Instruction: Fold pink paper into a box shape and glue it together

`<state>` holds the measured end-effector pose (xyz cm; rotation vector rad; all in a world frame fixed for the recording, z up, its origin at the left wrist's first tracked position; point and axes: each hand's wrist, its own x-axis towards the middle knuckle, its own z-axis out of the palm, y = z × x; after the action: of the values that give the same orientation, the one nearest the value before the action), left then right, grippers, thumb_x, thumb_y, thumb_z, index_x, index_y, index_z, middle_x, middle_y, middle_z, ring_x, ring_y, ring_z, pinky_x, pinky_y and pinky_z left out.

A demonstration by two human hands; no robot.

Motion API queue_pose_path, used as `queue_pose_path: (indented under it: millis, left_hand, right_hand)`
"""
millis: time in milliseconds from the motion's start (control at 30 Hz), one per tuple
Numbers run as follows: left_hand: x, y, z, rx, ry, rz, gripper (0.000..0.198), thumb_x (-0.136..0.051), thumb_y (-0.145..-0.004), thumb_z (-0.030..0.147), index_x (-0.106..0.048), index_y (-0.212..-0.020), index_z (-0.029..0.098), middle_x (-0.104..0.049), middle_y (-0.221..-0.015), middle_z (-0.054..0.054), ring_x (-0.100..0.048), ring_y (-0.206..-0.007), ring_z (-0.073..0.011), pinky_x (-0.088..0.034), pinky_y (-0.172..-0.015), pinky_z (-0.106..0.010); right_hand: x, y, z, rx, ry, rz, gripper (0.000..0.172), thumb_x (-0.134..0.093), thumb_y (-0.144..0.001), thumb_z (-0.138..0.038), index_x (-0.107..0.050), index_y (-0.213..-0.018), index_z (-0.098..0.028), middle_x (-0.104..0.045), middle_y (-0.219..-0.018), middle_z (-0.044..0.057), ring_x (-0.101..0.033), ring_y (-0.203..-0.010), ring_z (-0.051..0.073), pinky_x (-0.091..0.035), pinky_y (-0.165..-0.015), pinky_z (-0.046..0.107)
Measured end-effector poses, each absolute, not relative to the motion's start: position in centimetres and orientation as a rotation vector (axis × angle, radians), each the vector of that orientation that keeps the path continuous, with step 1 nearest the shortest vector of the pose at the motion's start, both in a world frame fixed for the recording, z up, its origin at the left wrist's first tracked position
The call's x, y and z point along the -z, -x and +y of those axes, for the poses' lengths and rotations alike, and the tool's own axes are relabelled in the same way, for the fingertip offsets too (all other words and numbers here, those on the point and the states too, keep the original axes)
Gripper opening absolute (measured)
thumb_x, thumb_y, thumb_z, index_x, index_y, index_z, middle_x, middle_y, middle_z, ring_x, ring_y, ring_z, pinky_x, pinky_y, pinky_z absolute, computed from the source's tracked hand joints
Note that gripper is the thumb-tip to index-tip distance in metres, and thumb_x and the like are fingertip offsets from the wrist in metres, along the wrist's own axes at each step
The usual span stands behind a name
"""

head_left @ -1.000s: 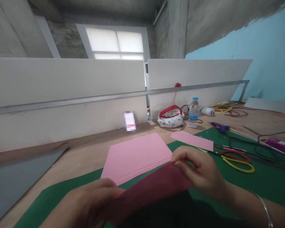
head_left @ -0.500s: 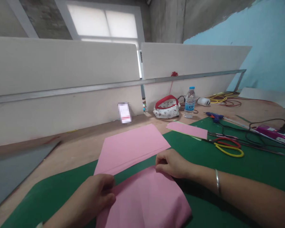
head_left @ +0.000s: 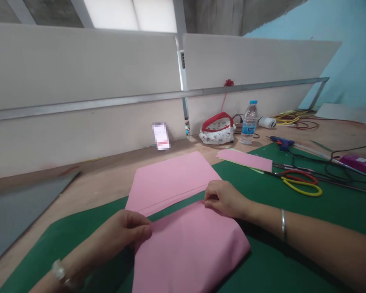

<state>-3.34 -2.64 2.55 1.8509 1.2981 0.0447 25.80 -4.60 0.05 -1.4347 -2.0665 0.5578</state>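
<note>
Left hand: the left hand (head_left: 129,230) pinches the far left corner of the large pink paper sheet (head_left: 186,248) between thumb and fingers; a pale bracelet (head_left: 59,270) circles its wrist.
Right hand: the right hand (head_left: 225,199) has thumb and fingertips closed on the same sheet's far edge, towards its right end; a plain silver bangle (head_left: 283,224) sits on its wrist.
Held sheet: in front of the person, over the dark green mat (head_left: 293,219), its right side curving down to a corner with shadow beneath; its near edge runs out of view.
Pink pile: a pile of flat pink paper sheets (head_left: 173,181) lies just beyond the held one, across the mat's far edge and onto the brown worktop (head_left: 110,175).
Scissors: the scissors with one red and one yellow handle (head_left: 293,188) lie on the mat, right of the right hand, their blades towards a narrow pink paper strip (head_left: 247,158) at the mat's far edge.
Mat's far right: a blue glue gun (head_left: 283,143) with a dark cable, near a purple power strip (head_left: 358,163).
Worktop's far edge: a white patterned pouch with red trim (head_left: 218,132), an upright clear bottle with a blue cap (head_left: 249,124) just beside it, then a white roll (head_left: 266,122) on its side.
Worktop's left side: a flat grey board (head_left: 27,211), apart from the mat.
</note>
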Motion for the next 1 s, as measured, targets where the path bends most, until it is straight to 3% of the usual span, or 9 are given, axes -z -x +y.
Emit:
queue_pose_path:
  millis: [100, 200, 300, 400, 500, 667, 900, 1000]
  left_hand:
    - [-2.5, 3.6, -2.5, -0.08, -1.851, 1.271, 0.034, -0.05, -0.076, 0.042, -0.046, -0.052, 0.019, -0.042, -0.05, 0.006, -0.035, -0.051, -0.0105, -0.027, -0.051, -0.024]
    - [-2.6, 3.5, -2.6, -0.109, -1.868, 1.32, 0.03, -0.052, -0.075, 0.037, -0.05, -0.051, 0.018, -0.043, -0.05, 0.005, -0.035, -0.052, -0.0106, -0.027, -0.052, -0.024]
    - [-2.8, 3.4, -2.9, -0.139, -1.867, 1.396, 0.023, -0.055, -0.072, 0.033, -0.062, -0.056, 0.017, -0.05, -0.051, 0.004, -0.04, -0.053, -0.0116, -0.031, -0.054, -0.024]
    - [-3.1, 3.4, -3.0, -0.172, -1.829, 1.443, 0.02, -0.058, -0.068, 0.032, -0.072, -0.074, 0.019, -0.061, -0.059, 0.003, -0.05, -0.057, -0.014, -0.038, -0.056, -0.025]
    - [-3.1, 3.6, -2.9, -0.211, -1.784, 1.477, 0.027, -0.061, -0.065, 0.032, -0.071, -0.085, 0.018, -0.067, -0.065, 0.001, -0.058, -0.062, -0.0166, -0.045, -0.06, -0.027]
    - [-2.8, 4.0, -2.7, -0.238, -1.763, 1.48, 0.026, -0.065, -0.062, 0.03, -0.069, -0.084, 0.017, -0.069, -0.067, 0.0, -0.063, -0.067, -0.0182, -0.049, -0.065, -0.029]
    - [-2.8, 4.2, -2.6, -0.217, -1.731, 1.427, 0.022, -0.066, -0.068, 0.025, -0.066, -0.088, 0.017, -0.066, -0.063, 0.004, -0.063, -0.065, -0.0155, -0.05, -0.065, -0.028]
    - [-2.9, 4.2, -2.7, -0.175, -1.739, 1.408, 0.017, -0.065, -0.077, 0.024, -0.063, -0.092, 0.015, -0.065, -0.068, 0.003, -0.063, -0.067, -0.0143, -0.051, -0.068, -0.031]
  right_hand:
    - [0.1, -25.9, -4.4, -0.565, 1.426, -2.07, 0.01, -0.07, -0.067, -0.009, -0.064, -0.061, -0.015, -0.057, -0.066, 0.0, -0.052, -0.065, 0.012, -0.037, -0.062, 0.023]
    - [0.1, -26.1, -4.3, -0.605, 1.432, -2.063, 0.008, -0.068, -0.068, -0.011, -0.066, -0.062, -0.016, -0.059, -0.066, 0.0, -0.054, -0.064, 0.012, -0.038, -0.06, 0.023]
    - [-0.2, -26.4, -4.3, -0.664, 1.437, -2.054, 0.006, -0.065, -0.07, -0.015, -0.067, -0.065, -0.017, -0.064, -0.068, 0.0, -0.058, -0.066, 0.014, -0.04, -0.061, 0.023]
    - [-0.6, -26.7, -4.2, -0.727, 1.435, -2.051, 0.011, -0.059, -0.075, -0.018, -0.069, -0.07, -0.017, -0.067, -0.072, 0.001, -0.06, -0.07, 0.015, -0.042, -0.063, 0.024]
    - [-0.8, -26.9, -4.2, -0.767, 1.454, -2.044, 0.014, -0.056, -0.076, -0.02, -0.069, -0.073, -0.017, -0.068, -0.07, 0.001, -0.06, -0.066, 0.015, -0.042, -0.059, 0.023]
    - [-0.8, -26.7, -4.1, -0.768, 1.494, -2.034, 0.014, -0.058, -0.075, -0.023, -0.068, -0.068, -0.017, -0.068, -0.067, 0.001, -0.059, -0.064, 0.015, -0.04, -0.057, 0.023]
    - [-0.8, -26.6, -4.0, -0.755, 1.535, -2.039, 0.015, -0.058, -0.074, -0.025, -0.068, -0.065, -0.018, -0.068, -0.065, 0.0, -0.059, -0.063, 0.015, -0.04, -0.057, 0.023]
    - [-0.8, -26.5, -4.1, -0.73, 1.555, -2.042, 0.016, -0.057, -0.075, -0.025, -0.067, -0.065, -0.018, -0.066, -0.063, 0.0, -0.057, -0.061, 0.015, -0.038, -0.055, 0.024]
